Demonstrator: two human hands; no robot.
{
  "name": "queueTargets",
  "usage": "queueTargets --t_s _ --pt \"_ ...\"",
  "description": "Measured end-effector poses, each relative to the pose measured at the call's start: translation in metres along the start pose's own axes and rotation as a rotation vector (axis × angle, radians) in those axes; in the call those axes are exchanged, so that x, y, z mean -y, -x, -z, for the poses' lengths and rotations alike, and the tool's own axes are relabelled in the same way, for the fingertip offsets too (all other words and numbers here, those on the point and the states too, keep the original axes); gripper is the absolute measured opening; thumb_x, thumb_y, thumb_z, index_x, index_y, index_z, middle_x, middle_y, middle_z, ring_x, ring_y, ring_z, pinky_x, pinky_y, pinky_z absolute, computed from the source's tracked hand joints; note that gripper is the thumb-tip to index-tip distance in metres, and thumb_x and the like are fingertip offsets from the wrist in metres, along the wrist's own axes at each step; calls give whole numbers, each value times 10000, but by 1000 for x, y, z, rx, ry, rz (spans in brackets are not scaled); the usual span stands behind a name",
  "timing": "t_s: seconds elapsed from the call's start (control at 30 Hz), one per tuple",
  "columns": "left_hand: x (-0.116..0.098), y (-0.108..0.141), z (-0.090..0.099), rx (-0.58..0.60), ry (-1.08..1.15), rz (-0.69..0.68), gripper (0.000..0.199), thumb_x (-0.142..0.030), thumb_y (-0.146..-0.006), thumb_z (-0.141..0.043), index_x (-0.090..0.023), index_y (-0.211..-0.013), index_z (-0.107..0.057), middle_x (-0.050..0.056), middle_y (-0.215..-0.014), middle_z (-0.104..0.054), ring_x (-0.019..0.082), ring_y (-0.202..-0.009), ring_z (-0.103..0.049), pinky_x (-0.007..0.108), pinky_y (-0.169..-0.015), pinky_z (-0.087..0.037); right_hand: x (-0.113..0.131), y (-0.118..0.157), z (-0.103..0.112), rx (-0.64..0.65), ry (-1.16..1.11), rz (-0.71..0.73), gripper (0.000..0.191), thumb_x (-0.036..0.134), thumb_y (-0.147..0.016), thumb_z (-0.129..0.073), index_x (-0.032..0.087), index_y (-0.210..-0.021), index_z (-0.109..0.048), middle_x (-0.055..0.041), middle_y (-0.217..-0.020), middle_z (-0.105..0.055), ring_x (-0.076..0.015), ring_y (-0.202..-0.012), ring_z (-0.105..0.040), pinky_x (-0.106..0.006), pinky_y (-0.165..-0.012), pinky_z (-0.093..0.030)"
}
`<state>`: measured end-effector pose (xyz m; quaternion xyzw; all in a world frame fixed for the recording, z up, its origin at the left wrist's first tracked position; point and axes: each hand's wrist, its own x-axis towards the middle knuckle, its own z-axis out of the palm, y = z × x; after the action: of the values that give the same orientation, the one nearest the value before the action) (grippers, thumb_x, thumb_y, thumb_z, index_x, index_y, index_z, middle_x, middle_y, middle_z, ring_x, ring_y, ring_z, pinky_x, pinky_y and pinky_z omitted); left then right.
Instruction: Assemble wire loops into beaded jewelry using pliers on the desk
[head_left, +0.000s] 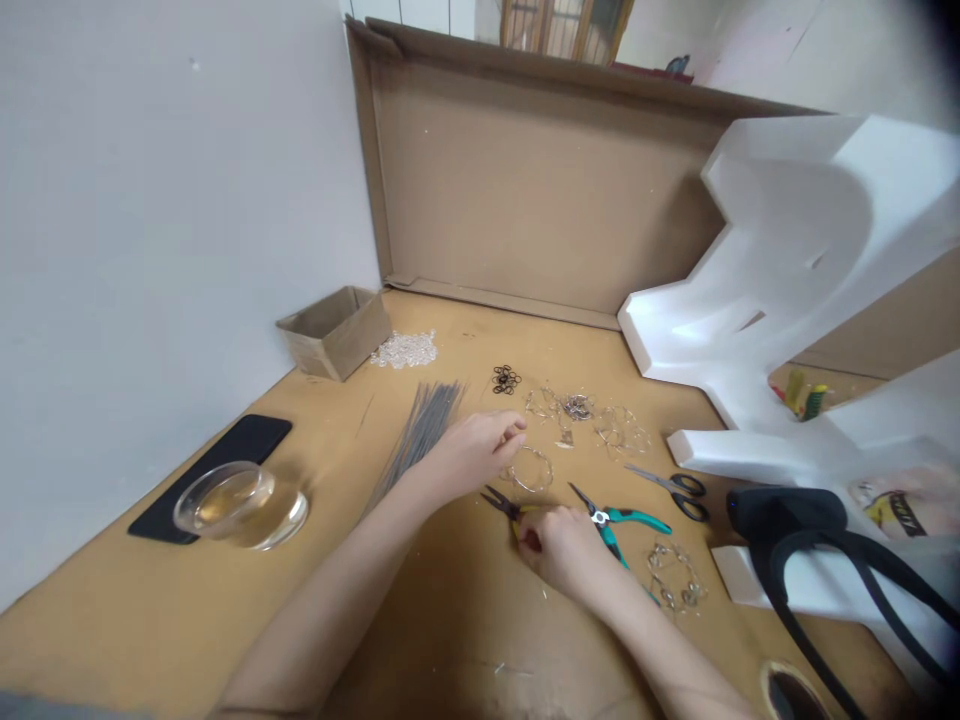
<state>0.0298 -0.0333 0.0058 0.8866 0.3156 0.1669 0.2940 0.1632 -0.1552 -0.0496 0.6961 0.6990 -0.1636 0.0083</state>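
Observation:
My left hand [480, 450] is closed in a pinch above the table; what is between its fingers, if anything, I cannot make out. Just under its fingertips is a thin silvery wire ring [534, 486]. My right hand [562, 545] is closed around the yellow handles of a pair of pliers, whose dark jaws [498, 500] point left, below the ring. Right beside that hand lie teal-handled pliers [600, 518] with their handles spread. A bundle of grey wires [427, 420] lies behind my left forearm.
Beyond my hands are dark rings [506, 379], tangled wire pieces [577, 406] and clear beads [405, 349]. Scissors [679, 484] and another wire ring [673, 578] lie right. A cardboard box [334, 335], black phone [255, 440] and glass bowl [240, 505] stand left; white foam [720, 455] borders the right.

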Motion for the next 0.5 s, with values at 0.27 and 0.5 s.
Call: queueTargets --t_s 0.27,0.5 --pt "-5 0 1 37 -58 15 281 -286 -863 -423 -180 -1070 -583 36 -913 -695 176 -864 -626 269 -753 -454 33 -15 -9 115 158 -49 209 96 -785 -490 111 -808 -698 -172 -824 -700 -259 -764 -670 -287 -600 -428" --pt "-3 -1 -1 35 -47 -5 262 -275 -862 -423 -190 -1046 -588 34 -949 -689 182 -883 -622 280 -771 -450 45 -25 -12 196 136 -95 190 70 -733 -536 79 -836 -696 -211 -834 -696 -288 -819 -665 -322 -634 -461"
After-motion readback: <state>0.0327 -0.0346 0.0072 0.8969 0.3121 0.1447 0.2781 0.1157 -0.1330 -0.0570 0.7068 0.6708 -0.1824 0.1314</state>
